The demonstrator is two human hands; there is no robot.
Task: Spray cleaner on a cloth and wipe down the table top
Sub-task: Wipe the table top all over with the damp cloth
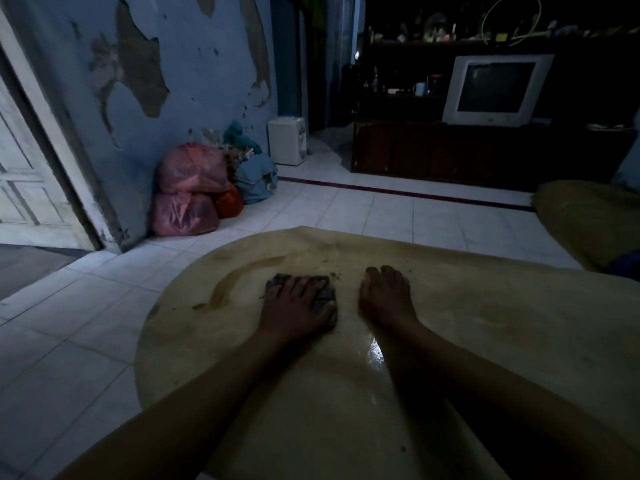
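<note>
A low, round, yellowish table top (485, 323) fills the lower half of the head view. My left hand (294, 303) lies flat on a dark grey cloth (327, 294) and presses it onto the table near the far side. My right hand (386, 296) rests flat on the bare surface just to the right of the cloth, holding nothing. A curved wet streak (239, 277) runs left of the cloth. Dark crumbs (334, 273) lie beyond the fingers. A wet shine (375, 351) shows between my forearms. No spray bottle is in view.
White floor tiles (86, 323) surround the table. Pink and blue bags (194, 192) are piled against the peeling blue wall. A white appliance (287, 140) stands behind them. A dark cabinet with an old TV (495, 90) stands at the back right. A yellow cushion (588, 220) lies right.
</note>
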